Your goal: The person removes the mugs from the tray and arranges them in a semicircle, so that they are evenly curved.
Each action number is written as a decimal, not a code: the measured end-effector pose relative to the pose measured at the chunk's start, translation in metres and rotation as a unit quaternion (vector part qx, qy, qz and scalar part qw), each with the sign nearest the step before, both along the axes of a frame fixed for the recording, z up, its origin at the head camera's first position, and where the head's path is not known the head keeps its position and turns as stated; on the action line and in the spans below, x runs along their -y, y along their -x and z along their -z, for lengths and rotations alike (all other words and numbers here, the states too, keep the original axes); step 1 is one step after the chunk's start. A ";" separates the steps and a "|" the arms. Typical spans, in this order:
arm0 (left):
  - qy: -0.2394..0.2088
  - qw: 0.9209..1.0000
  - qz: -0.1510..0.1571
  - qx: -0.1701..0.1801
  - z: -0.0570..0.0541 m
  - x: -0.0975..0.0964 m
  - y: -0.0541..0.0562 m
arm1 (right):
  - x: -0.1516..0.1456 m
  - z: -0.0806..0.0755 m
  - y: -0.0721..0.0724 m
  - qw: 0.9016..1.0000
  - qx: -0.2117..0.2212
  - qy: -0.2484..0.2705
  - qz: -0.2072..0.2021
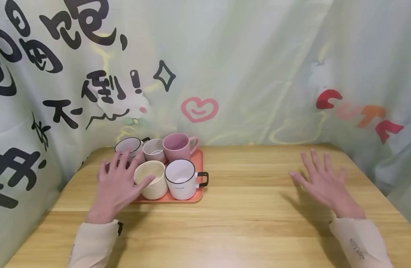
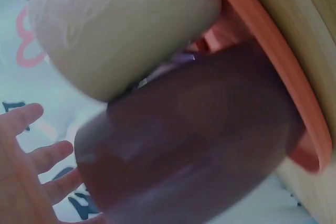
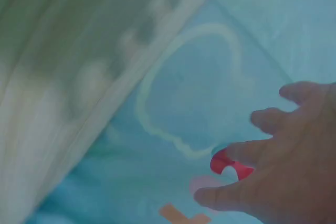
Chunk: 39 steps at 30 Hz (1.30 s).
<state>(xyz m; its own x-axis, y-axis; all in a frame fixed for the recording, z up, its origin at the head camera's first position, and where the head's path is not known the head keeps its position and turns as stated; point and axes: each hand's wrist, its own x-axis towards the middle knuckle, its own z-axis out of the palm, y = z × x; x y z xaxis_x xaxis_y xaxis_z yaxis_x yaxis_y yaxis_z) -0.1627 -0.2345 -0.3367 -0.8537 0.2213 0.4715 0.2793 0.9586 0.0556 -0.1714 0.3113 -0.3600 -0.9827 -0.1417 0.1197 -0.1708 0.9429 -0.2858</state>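
My left hand (image 1: 117, 188) is spread with straight fingers at the left end of an orange tray (image 1: 187, 201), overlapping the mugs there in the head view. Nearest to it is a dark brown mug (image 2: 194, 140), mostly hidden by the hand from above; beside that stands a cream mug (image 1: 155, 189). A white mug (image 1: 182, 189) with black rim and handle is at the front right of the tray. Behind stand a pink mug (image 1: 177, 149), a pale ribbed cup (image 1: 154, 149) and another black-rimmed mug (image 1: 128, 142). My right hand (image 1: 327, 188), fingers spread, hovers over the table's right side, holding nothing.
The wooden table (image 1: 239, 223) extends under both arms. A pale printed curtain (image 1: 245, 74) with black lettering and a pink heart hangs around its back and sides. The tray has a raised rim.
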 end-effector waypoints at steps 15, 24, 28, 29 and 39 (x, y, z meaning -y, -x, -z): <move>-0.104 0.994 -0.033 -0.006 -0.024 0.061 -0.033 | 0.025 -0.035 0.008 0.973 -0.039 0.226 -0.012; -0.166 0.981 -0.067 0.078 -0.020 0.093 -0.038 | 0.039 -0.046 0.012 0.939 0.026 0.341 -0.033; -0.182 0.978 -0.061 0.078 -0.012 0.103 -0.039 | 0.045 -0.048 0.014 0.924 0.039 0.377 -0.039; -0.184 0.978 -0.059 0.079 -0.011 0.106 -0.038 | 0.047 -0.048 0.015 0.921 0.043 0.385 -0.040; -0.209 0.967 -0.043 0.139 0.005 0.123 -0.030 | 0.064 -0.049 0.022 0.909 0.055 0.410 -0.048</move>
